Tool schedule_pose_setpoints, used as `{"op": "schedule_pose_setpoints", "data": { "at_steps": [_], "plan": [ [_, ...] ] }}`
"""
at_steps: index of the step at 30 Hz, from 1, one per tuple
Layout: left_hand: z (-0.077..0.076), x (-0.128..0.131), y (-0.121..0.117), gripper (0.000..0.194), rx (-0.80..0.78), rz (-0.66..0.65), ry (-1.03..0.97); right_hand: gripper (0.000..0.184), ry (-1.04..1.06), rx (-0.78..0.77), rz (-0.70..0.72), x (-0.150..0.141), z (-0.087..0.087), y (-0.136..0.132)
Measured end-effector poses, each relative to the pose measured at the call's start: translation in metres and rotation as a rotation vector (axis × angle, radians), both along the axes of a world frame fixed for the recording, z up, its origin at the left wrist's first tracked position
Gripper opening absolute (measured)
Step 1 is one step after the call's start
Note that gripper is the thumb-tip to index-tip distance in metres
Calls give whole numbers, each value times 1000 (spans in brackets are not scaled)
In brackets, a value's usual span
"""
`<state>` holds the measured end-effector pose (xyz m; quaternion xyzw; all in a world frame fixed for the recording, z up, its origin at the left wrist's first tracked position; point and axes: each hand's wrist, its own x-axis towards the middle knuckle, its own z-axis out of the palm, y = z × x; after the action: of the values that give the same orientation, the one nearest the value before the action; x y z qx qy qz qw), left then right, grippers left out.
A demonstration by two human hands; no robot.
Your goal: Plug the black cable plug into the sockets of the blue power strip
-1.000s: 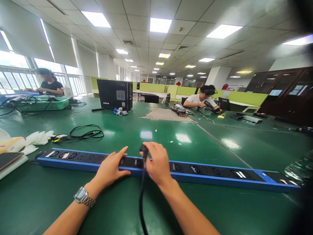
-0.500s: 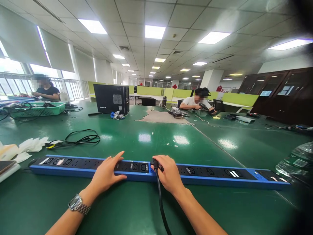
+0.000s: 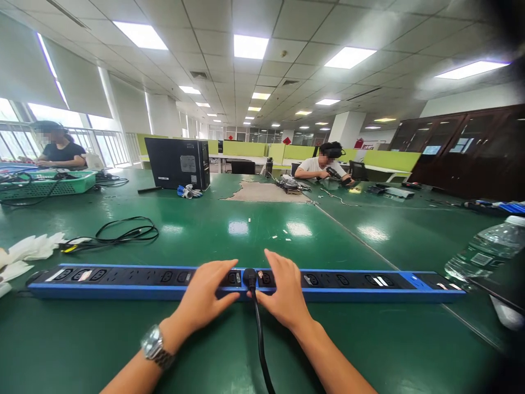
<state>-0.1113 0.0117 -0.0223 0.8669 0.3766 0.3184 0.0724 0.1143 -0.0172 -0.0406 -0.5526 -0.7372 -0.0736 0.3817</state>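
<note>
A long blue and black power strip (image 3: pixel 356 296) lies crosswise in front of me, with rows of sockets along its top. Near its middle a black plug (image 3: pixel 250 278) stands on the socket face; how deep it sits I cannot tell. Its thick cable (image 3: pixel 261 339) runs down towards me. My left hand (image 3: pixel 208 294) rests over the strip just left of the plug, thumb and fingers apart. On the plug's other side is my right hand (image 3: pixel 286 289), likewise open, its thumb close to the plug and its palm over the strip.
A coiled black cable (image 3: pixel 127 232) and white tissues (image 3: pixel 36 249) lie at left. To the right is a clear plastic bottle (image 3: pixel 486 249). Farther back stand a black computer case (image 3: pixel 176 164), gloves (image 3: pixel 189 191) and a green basket (image 3: pixel 71 183). Two people sit across the table.
My right hand has moved the plug along the strip to its middle and let go of it. My left hand has shifted right towards the plug. The view has turned slightly.
</note>
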Motion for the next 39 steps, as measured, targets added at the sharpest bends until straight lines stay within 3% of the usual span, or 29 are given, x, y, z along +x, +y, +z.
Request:
{"op": "schedule_pose_setpoints", "data": {
  "at_steps": [2, 5, 10, 13, 16, 18, 22, 25, 28, 35, 39],
  "plan": [
    [0, 29, -2, 54, -3, -56, -8, 71, 46, 6, -33, 7, -4, 0],
    [-3, 54, -1, 36, -28, -34, -19, 50, 75, 33, -33, 12, -7, 0],
    [-10, 59, 2, 31, -1, -15, -145, 40, 78, 69, -25, 8, -6, 1],
    [4, 59, 2, 31, 46, 62, -384, 39, 69, 53, -35, 8, -5, 0],
    [26, 43, 4, 35, 50, 145, -520, 39, 59, 39, -31, 8, -6, -1],
    [32, 18, 6, 36, 42, 204, -498, 37, 63, 40, -38, 7, -6, -1],
    [17, -47, 9, 42, -20, 340, -416, 32, 74, 31, -62, 3, -5, 0],
    [0, -73, 9, 46, -112, 314, -339, 30, 86, 8, -84, 1, -4, 1],
    [-4, -72, 10, 45, -143, 247, -277, 29, 76, -6, -94, 0, -4, 1],
    [7, -56, 15, 36, -160, 172, -160, 25, 67, 25, -117, -2, -6, 3],
    [1, -58, 17, 32, -107, 162, -63, 25, 72, 26, -121, -1, -6, 5]
  ]
}}
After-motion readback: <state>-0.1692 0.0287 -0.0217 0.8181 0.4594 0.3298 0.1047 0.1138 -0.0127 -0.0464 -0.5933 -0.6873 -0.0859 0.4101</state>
